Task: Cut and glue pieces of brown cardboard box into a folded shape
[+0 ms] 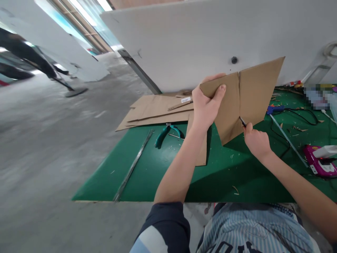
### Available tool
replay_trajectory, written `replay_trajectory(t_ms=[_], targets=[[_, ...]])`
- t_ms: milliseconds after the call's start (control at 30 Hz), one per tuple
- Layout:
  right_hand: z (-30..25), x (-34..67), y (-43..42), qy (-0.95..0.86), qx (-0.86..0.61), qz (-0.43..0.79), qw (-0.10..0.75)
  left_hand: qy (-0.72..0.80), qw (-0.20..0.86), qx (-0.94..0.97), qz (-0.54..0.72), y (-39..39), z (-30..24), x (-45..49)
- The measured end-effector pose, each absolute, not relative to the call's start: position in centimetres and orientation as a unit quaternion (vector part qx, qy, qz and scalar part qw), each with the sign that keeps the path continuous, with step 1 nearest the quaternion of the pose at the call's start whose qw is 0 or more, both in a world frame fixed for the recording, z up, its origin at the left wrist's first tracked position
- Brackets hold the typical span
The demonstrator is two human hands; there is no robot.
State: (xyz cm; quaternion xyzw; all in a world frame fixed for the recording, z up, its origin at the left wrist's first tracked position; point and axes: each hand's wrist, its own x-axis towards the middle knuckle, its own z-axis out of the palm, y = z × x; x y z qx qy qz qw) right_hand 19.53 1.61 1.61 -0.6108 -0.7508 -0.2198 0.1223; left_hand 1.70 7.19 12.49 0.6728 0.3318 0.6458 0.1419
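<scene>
My left hand (208,102) grips the upper left edge of a brown cardboard piece (256,86), thumb on the near face. The cardboard is held up at a tilt above the table, with a crease or slit running down its middle. In my right hand (256,141) is a thin dark knife (242,121), mostly hidden by the fingers, its tip touching the cardboard at the lower part of that line. Left of my left forearm lie teal-handled pliers (162,136). Behind that hand are stacked cardboard sheets (158,109).
A bundle of thin clear strips (134,165) lies on the green table (100,182). To the right are a blue glue gun (275,109) with a cord, a magenta power strip (319,160) and scraps. A white panel (184,45) stands behind. Another person (28,52) is at far left.
</scene>
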Motion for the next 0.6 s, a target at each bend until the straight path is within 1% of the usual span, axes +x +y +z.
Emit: replay_trajectory(t_ms=[267, 467, 600], targets=[[0.7, 20.0, 1.2, -0.748, -0.605, -0.237, 0.136, 0.316, 0.151, 0.677, 0.647, 6.9, 12.5, 1.9], [-0.3, 20.3, 0.9, -0.754, -0.615, -0.202, 0.115, 0.314, 0.156, 0.674, 0.650, 7.1, 12.4, 1.7], [-1.0, 20.8, 0.2, -0.764, -0.617, -0.168, 0.081, 0.318, 0.151, 0.672, 0.652, 7.3, 12.5, 1.5]])
